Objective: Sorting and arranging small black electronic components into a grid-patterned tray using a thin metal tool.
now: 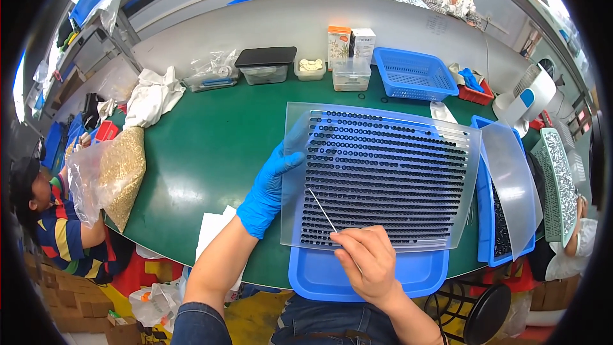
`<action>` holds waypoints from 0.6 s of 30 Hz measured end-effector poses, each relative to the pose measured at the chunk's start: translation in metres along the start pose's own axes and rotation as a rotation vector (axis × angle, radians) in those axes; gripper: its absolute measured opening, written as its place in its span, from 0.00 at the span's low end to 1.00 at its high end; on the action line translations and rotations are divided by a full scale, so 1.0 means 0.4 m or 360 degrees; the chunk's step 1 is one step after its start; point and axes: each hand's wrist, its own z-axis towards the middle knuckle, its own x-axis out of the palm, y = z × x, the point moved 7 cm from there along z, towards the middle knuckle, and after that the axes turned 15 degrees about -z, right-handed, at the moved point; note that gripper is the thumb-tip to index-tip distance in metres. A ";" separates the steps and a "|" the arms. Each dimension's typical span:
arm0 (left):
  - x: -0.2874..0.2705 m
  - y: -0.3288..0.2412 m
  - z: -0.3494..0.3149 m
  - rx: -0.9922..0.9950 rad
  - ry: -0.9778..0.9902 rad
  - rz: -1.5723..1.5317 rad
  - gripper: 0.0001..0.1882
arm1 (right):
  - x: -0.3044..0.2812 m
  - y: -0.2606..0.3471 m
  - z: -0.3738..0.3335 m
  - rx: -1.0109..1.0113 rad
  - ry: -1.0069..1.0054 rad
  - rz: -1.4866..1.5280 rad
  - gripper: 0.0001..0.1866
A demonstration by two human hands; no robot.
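A clear plastic plate [294,214] carries many rows of small black rings [386,185]. It lies tilted over a shallow blue tray [424,275] in front of me. My left hand [262,195], in a blue glove, grips the plate's left edge; its thumb is on top and its other fingers show blurred through the plate. Bare, my right hand [369,259] pinches a thin light rod [323,209] near the plate's lower edge. The rod's tip reaches up over the rows at the left; whether it touches a ring I cannot tell.
On the green table [191,160] stand a black-lidded box [265,67], clear tubs and a blue basket [415,73]. To the right, a blue bin [482,217] holds black pieces under a clear sheet [511,179]. A bag of tan pellets [124,172] leans left. Other people sit around.
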 end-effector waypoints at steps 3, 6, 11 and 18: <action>0.003 -0.006 -0.002 0.0010 0.0001 0.0035 0.49 | -0.020 -0.012 -0.007 0.0015 -0.0004 0.0007 0.11; 0.002 -0.006 -0.003 -0.0002 0.0018 -0.0003 0.49 | -0.047 -0.029 -0.015 0.0062 -0.0010 -0.0033 0.10; 0.012 -0.004 -0.001 -0.0013 0.0025 -0.0037 0.49 | -0.100 -0.067 -0.046 0.0182 -0.0070 -0.0097 0.09; 0.018 -0.001 -0.009 -0.0007 0.0039 -0.0156 0.47 | -0.169 -0.126 -0.097 0.0361 -0.0180 -0.0128 0.08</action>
